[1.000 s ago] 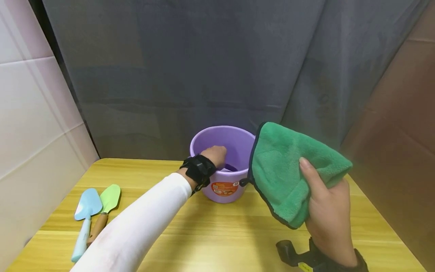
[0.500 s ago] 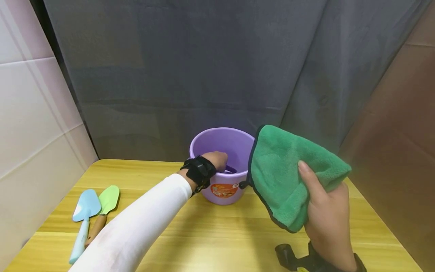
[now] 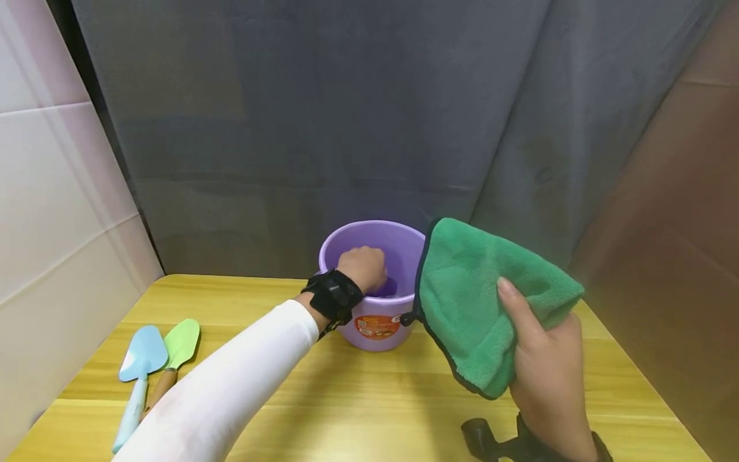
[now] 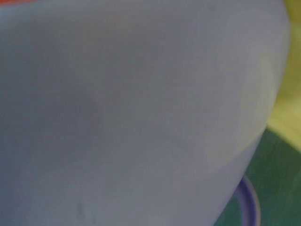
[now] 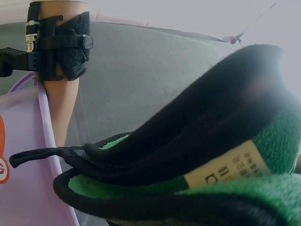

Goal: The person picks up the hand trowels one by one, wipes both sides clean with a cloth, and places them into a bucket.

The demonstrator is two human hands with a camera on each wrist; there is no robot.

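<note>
A purple bucket (image 3: pixel 398 247) with an orange label stands on the wooden table. My left hand (image 3: pixel 364 268) reaches down over its near rim, knuckles up; its fingertips are hidden inside. Beside those fingers, a dark purple patch (image 3: pixel 388 287) shows in the bucket, too little seen to name. My right hand (image 3: pixel 548 362) holds a folded green cloth (image 3: pixel 479 301) in the air right of the bucket, thumb on top. The cloth's black trim, hanging loop (image 5: pixel 35 155) and pale tag (image 5: pixel 230 165) appear in the right wrist view. A pale blurred surface fills most of the left wrist view.
A light-blue trowel (image 3: pixel 144 353) and a green trowel (image 3: pixel 183 340) with a brown handle lie side by side at the table's left. A grey curtain (image 3: pixel 300 128) hangs behind the table (image 3: pixel 346 410). Light panels flank the left, a brownish one (image 3: pixel 664 256) the right.
My left hand has shifted slightly inside the bucket, its knuckles rising a little. The right hand still holds the cloth. The whole head view has drifted slightly.
</note>
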